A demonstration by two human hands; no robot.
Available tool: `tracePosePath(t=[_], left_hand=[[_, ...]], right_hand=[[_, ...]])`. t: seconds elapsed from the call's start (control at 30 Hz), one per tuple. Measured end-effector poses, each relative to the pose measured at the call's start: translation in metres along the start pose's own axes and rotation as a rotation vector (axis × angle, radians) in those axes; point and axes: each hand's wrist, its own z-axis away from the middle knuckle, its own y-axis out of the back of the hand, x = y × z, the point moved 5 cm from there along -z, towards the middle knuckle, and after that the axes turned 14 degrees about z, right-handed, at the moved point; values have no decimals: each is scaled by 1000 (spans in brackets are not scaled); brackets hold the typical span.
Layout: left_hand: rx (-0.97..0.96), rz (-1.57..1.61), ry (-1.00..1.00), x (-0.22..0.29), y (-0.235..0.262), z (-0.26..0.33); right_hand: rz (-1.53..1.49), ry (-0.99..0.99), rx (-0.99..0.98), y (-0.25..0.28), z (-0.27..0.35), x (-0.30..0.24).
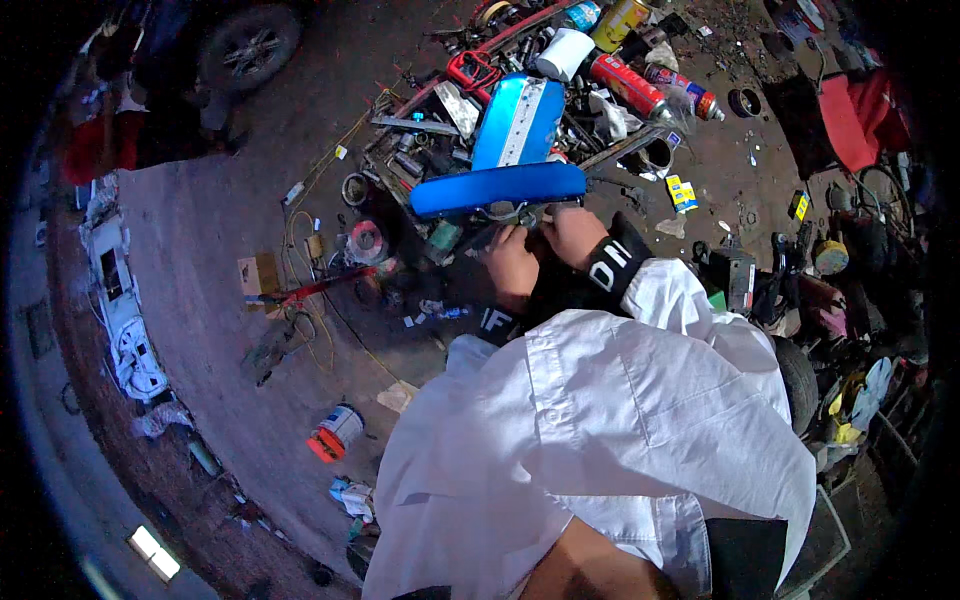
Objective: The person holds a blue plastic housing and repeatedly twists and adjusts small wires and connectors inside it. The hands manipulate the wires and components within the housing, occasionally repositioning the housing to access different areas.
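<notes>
Left hand (511, 262): yours, fingers curled on dark parts under the long glossy blue curved panel (498, 187); grip unclear.
Right hand (574, 233): same spot, grip unclear.
Red metal tool tray (478, 68): wrenches, loose metal parts.
Red spray cans (630, 86): lying beside tray.

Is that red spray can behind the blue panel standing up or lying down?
Lying down. The red spray can rests on its side among the clutter, long axis slanting across the ground beyond the blue panel.
</notes>
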Motion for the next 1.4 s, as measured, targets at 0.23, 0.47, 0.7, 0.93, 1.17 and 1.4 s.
tracePosePath(t=[0.23,0.47,0.7,0.93,1.17,1.4], left_hand=[[-94,73,-75,-3,7,-5],[-121,78,-35,-2,9,11],[-139,259,-17,2,22,-8],[-135,375,35,3,11,-5],[-208,503,170,-7,-1,-9],[-287,504,193,-18,-4,-9]], right_hand=[[-397,44,128,-17,-3,-9],[-943,-103,36,-22,-16,5],[-1266,-21,-333,-16,12,19],[-375,606,-116,24,25,33],[323,363,-13,-31,-1,79],[-916,115,-114,-118,-38,93]])
